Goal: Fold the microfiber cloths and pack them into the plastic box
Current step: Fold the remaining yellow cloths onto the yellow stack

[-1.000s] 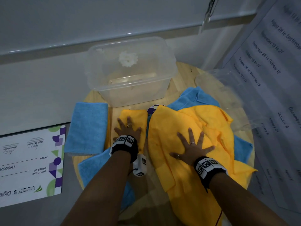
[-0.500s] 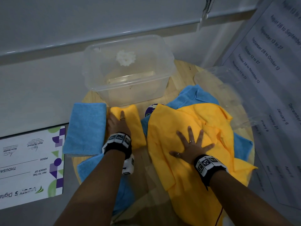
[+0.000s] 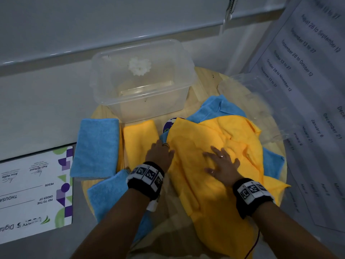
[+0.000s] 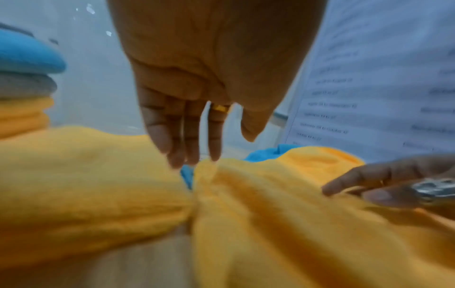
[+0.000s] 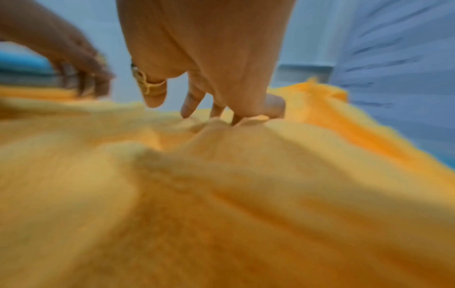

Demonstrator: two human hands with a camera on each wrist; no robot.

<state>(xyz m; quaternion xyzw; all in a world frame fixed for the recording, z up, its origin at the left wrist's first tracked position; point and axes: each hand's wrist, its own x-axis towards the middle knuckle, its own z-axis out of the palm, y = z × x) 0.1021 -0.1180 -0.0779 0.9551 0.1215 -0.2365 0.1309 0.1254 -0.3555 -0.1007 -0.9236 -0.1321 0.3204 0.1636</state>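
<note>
In the head view, a clear plastic box (image 3: pixel 143 85) is seen at the far side of a round wooden table (image 3: pixel 207 81), with nothing but a small white object visible inside it. A folded blue cloth (image 3: pixel 96 146) lies at the table's left edge, and a folded yellow cloth (image 3: pixel 139 141) lies just beside it, in front of the box. A large crumpled yellow cloth (image 3: pixel 214 193) is spread over the near right part of the table, on top of unfolded blue cloths (image 3: pixel 222 107). The left hand (image 3: pixel 159 155) is placed between the folded yellow cloth and the crumpled one, its fingers pointing down at the latter's left edge. The right hand (image 3: pixel 223 165) is laid flat on the crumpled yellow cloth, fingers extended. A clear plastic lid (image 3: pixel 261 107) rests at the right of the table.

In the left wrist view, the left hand (image 4: pixel 197 93) is shown with straight fingers (image 4: pixel 189 144) close together, the tips just touching a raised fold of the crumpled yellow cloth (image 4: pixel 270 214); nothing is gripped.

In the right wrist view, the right hand (image 5: pixel 209 58) is seen with fingertips pressed into the crumpled yellow cloth (image 5: pixel 221 194). A small ridge of fabric is bunched at the fingertips, but whether it is pinched cannot be told through the blur.
</note>
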